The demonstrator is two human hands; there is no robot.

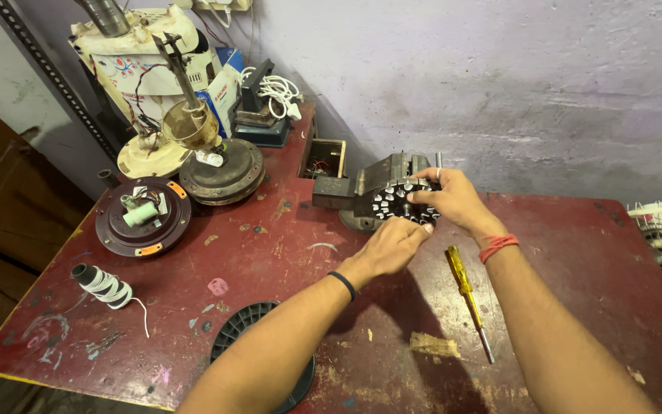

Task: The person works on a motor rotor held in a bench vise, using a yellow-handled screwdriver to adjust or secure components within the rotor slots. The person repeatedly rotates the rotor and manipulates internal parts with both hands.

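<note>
At the far middle of the red counter (591, 253), both hands pinch a slotted motor core (400, 201) beside the vise (381, 180): right hand (453, 201) fingers clasp its rim, left hand (392, 244) fingers steady beneath. Keeping it level seems wise.

I see bare table (576, 253) open right of my hands; yellow screwdriver (465, 295) lies below them, vise (369, 188) blocks behind, fan motors (220, 172) crowd far left.

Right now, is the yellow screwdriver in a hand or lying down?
Lying down. The yellow screwdriver rests flat on the red table, between both forearms, untouched.
</note>
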